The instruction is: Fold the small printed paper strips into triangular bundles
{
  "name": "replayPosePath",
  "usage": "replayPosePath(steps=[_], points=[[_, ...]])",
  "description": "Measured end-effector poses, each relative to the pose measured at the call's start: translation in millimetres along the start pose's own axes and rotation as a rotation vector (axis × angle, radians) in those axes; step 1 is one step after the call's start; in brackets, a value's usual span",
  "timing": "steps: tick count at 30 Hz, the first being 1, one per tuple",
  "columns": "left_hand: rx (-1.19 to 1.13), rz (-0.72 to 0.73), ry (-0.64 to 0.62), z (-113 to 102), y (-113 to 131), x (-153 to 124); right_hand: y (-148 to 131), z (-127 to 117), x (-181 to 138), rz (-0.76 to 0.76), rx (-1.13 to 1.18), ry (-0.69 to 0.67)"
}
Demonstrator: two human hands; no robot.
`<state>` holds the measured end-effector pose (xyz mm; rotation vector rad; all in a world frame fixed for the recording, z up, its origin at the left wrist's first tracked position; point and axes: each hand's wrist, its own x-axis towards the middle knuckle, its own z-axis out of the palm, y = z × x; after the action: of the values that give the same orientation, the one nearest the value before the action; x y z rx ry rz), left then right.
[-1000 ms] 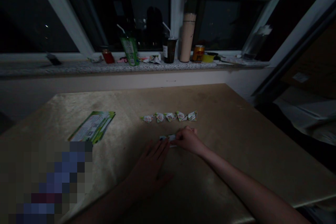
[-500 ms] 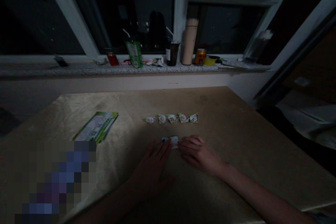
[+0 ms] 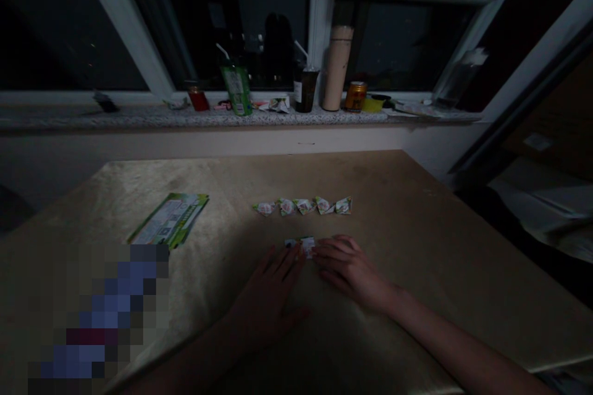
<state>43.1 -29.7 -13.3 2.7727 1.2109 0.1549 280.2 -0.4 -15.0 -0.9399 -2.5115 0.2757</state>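
Note:
A small printed piece of folded paper (image 3: 307,247) lies flat on the table in front of me. My left hand (image 3: 266,296) rests palm down with its fingers spread, the fingertips on the paper's lower left part. At the paper's right edge is my right hand (image 3: 349,271), palm down, fingers stretched and slightly bent, the tips touching or just beside it. Beyond the paper, several small folded paper pieces (image 3: 304,206) of the same print stand in a row. The dim light hides fine detail around the fingertips.
Green and white printed sheets (image 3: 171,220) lie on the tan-covered table (image 3: 393,197) to the left, near a pixelated area. Along the windowsill (image 3: 185,118) stand a green cup (image 3: 238,87), a dark cup with a straw (image 3: 306,89), a tall flask (image 3: 337,68) and a gold can (image 3: 356,97).
The view has tilted slightly downward, so the sill and table sit a little higher in it. Both hands and the paper keep nearly the same place.

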Motion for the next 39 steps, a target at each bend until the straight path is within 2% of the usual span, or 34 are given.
replayPosePath(steps=[10, 17, 23, 29, 39], points=[[-0.015, -0.006, -0.035, -4.4, 1.6, 0.4, -3.7, 4.8, 1.3, -0.047, -0.021, -0.015], [-0.038, 0.007, -0.002, -1.3, 1.8, -0.1, -2.6, 2.0, 2.8, -0.065, -0.025, -0.100], [-0.072, -0.014, 0.058, 4.7, 4.3, -3.8, -6.6, 0.2, 6.7, -0.044, -0.004, -0.057], [-0.173, -0.009, 0.027, 3.0, 1.7, -6.2, -3.3, 5.5, 6.0, -0.053, 0.017, -0.057], [-0.207, -0.036, -0.021, -7.0, 3.6, -3.8, -5.8, 8.5, 7.1, -0.047, -0.020, -0.016]])
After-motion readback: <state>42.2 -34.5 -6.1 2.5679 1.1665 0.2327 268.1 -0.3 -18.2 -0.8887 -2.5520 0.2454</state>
